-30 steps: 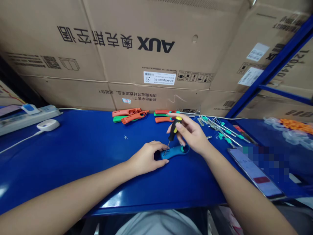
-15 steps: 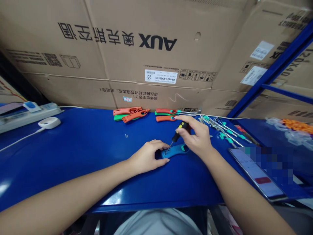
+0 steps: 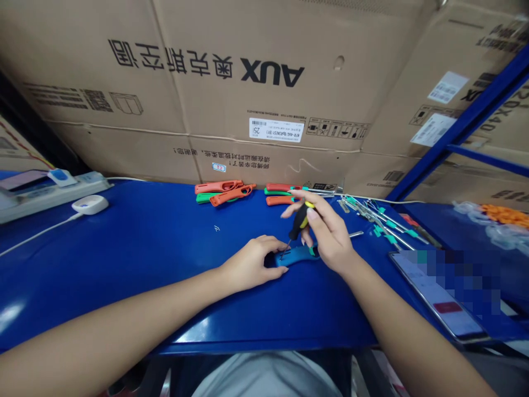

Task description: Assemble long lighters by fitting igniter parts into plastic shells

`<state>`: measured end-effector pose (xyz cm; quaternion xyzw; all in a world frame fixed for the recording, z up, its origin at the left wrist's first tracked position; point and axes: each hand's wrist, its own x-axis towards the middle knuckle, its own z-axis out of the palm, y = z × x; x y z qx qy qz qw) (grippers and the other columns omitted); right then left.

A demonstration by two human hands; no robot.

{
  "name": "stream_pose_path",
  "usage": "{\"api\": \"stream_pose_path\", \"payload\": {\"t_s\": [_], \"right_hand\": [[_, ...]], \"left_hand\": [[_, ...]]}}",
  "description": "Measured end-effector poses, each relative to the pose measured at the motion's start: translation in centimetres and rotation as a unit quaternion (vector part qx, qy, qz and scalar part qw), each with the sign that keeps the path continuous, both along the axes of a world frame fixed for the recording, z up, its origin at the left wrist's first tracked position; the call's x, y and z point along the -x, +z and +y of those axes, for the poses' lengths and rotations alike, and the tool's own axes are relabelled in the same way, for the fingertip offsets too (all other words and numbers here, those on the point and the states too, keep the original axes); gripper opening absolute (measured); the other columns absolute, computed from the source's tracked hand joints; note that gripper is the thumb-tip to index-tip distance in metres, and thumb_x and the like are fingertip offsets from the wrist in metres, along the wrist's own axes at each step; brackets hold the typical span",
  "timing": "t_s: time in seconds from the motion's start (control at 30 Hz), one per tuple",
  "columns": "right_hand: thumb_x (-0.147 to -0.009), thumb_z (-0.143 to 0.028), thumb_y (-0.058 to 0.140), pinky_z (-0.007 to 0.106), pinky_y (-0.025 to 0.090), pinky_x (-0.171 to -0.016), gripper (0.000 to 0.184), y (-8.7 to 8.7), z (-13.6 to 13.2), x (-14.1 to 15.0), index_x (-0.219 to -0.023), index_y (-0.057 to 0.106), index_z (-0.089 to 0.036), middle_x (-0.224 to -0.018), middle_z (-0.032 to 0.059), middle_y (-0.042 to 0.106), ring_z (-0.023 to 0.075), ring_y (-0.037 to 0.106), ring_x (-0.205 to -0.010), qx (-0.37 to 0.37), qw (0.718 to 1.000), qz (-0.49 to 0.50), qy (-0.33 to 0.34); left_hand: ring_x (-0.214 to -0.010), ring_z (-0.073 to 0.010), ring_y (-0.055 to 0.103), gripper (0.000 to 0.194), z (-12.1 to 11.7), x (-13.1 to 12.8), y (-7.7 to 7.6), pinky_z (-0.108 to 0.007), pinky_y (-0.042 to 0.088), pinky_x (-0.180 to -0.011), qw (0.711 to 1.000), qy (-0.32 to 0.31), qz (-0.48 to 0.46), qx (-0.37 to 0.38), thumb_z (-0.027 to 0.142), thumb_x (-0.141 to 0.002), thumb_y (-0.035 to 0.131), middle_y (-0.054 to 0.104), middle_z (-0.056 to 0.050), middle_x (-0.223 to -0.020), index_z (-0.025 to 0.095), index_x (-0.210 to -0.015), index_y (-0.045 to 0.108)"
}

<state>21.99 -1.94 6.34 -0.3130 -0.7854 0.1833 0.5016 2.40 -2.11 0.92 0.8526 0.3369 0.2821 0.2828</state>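
My left hand [image 3: 253, 263] grips the end of a blue long-nosed lighter [image 3: 298, 255] between thumb and fingers, against the blue table. My right hand [image 3: 333, 234] is closed round the black and yellow handle of a screwdriver [image 3: 301, 219]. Its thin shaft slants down to the left, the tip on the lighter's handle beside my left fingertips. The lighter's metal tube shows past my right hand, which hides its middle. Behind lie red and green lighter shells [image 3: 225, 188] and, to their right, red and green lighters [image 3: 279, 194] with metal tubes.
Metal lighter tubes with green parts [image 3: 384, 223] lie in a heap at the right. A phone [image 3: 440, 298] rests near the right front. At the left are a power strip [image 3: 53, 190] and a white device [image 3: 90, 204] on a cable. Cardboard [image 3: 215, 121] stands along the back.
My right hand has shifted its fingers on the screwdriver handle, and the lighter's metal tube now shows beside it. My left hand holds its place on the lighter. The view has shifted slightly.
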Motion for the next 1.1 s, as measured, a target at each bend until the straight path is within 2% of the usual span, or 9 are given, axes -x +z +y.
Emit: {"api": "stream_pose_path", "payload": {"t_s": [0.17,0.33,0.5,0.63,0.7,0.8,0.87,1.0,1.1], "right_hand": [[-0.088,-0.038,0.071,0.029,0.055,-0.066,0.018,0.3,0.8,-0.8,-0.096,0.070,-0.022,-0.083,0.0034,0.072,0.0151,0.064,-0.066,-0.136,0.987,-0.017,-0.085],[-0.105,-0.038,0.035,0.024,0.049,-0.049,0.040,0.0,1.5,-1.5,-0.139,0.053,-0.025,-0.107,0.0067,0.072,0.0077,0.052,-0.047,0.035,0.999,-0.022,0.030],[-0.086,-0.040,0.072,0.025,0.048,-0.051,0.026,-0.1,1.5,-1.5,-0.105,0.073,-0.021,-0.083,0.0029,0.073,0.0097,0.051,-0.049,-0.094,0.986,-0.011,-0.137],[-0.104,-0.038,0.041,0.025,0.051,-0.052,0.039,0.0,1.3,-1.2,-0.138,0.057,-0.027,-0.107,0.0060,0.073,0.0084,0.054,-0.050,0.004,1.000,-0.023,-0.010],[-0.105,-0.037,0.039,0.024,0.050,-0.048,0.040,-0.1,1.2,-1.0,-0.141,0.053,-0.028,-0.108,0.0060,0.072,0.0078,0.054,-0.049,0.045,0.998,0.000,0.036],[-0.093,-0.039,0.064,0.026,0.053,-0.055,0.029,-0.2,1.0,-0.7,-0.118,0.069,-0.025,-0.095,0.0052,0.072,0.0126,0.059,-0.060,-0.057,0.997,0.014,-0.049],[-0.093,-0.038,0.063,0.029,0.055,-0.061,0.026,-0.2,0.8,-0.7,-0.115,0.070,-0.025,-0.097,0.0063,0.072,0.0139,0.060,-0.063,-0.094,0.993,0.000,-0.075],[-0.104,-0.035,0.039,0.026,0.054,-0.051,0.038,-0.2,0.7,-0.4,-0.139,0.054,-0.029,-0.117,0.0079,0.068,0.0083,0.054,-0.052,0.035,0.998,0.005,0.043],[-0.095,-0.038,0.061,0.026,0.054,-0.053,0.030,-0.2,0.7,-0.3,-0.121,0.066,-0.026,-0.102,0.0062,0.070,0.0123,0.059,-0.062,-0.024,0.999,0.020,-0.001]], "left_hand": [[-0.098,-0.0226,0.066,0.037,0.0,0.0,0.1,-0.035,0.053,-0.090,1.000,0.000,0.001,-0.001,0.025,-0.081,0.076,0.071,-0.007,-0.105,0.018,-0.116,0.068],[-0.099,-0.0228,0.066,0.037,0.0,0.1,0.0,-0.036,0.053,-0.092,1.000,-0.004,0.001,-0.003,0.026,-0.082,0.076,0.070,-0.008,-0.106,0.018,-0.117,0.068],[-0.099,-0.0226,0.066,0.036,0.0,0.1,0.0,-0.036,0.052,-0.092,1.000,-0.003,-0.002,-0.004,0.027,-0.082,0.076,0.071,-0.007,-0.107,0.020,-0.117,0.069],[-0.099,-0.0229,0.066,0.036,0.0,0.1,0.0,-0.037,0.053,-0.092,1.000,-0.004,-0.003,-0.005,0.028,-0.083,0.075,0.070,-0.008,-0.106,0.019,-0.117,0.069],[-0.098,-0.0230,0.066,0.036,0.1,0.1,0.0,-0.037,0.053,-0.092,1.000,-0.005,-0.004,-0.006,0.028,-0.082,0.075,0.070,-0.008,-0.106,0.019,-0.117,0.069],[-0.099,-0.0231,0.066,0.037,0.1,0.1,0.0,-0.037,0.052,-0.092,1.000,-0.006,-0.007,-0.005,0.027,-0.082,0.076,0.071,-0.009,-0.107,0.017,-0.117,0.069],[-0.099,-0.0232,0.066,0.037,0.1,0.1,0.0,-0.037,0.053,-0.092,1.000,-0.007,-0.005,-0.004,0.027,-0.082,0.076,0.071,-0.009,-0.107,0.017,-0.117,0.068],[-0.098,-0.0235,0.066,0.037,0.1,0.0,0.0,-0.037,0.053,-0.091,1.000,-0.004,0.003,-0.005,0.026,-0.082,0.075,0.071,-0.008,-0.106,0.019,-0.117,0.068],[-0.099,-0.0235,0.067,0.037,0.1,0.1,0.0,-0.037,0.053,-0.091,1.000,0.000,0.000,-0.005,0.026,-0.081,0.076,0.071,-0.007,-0.107,0.019,-0.117,0.068]]}}
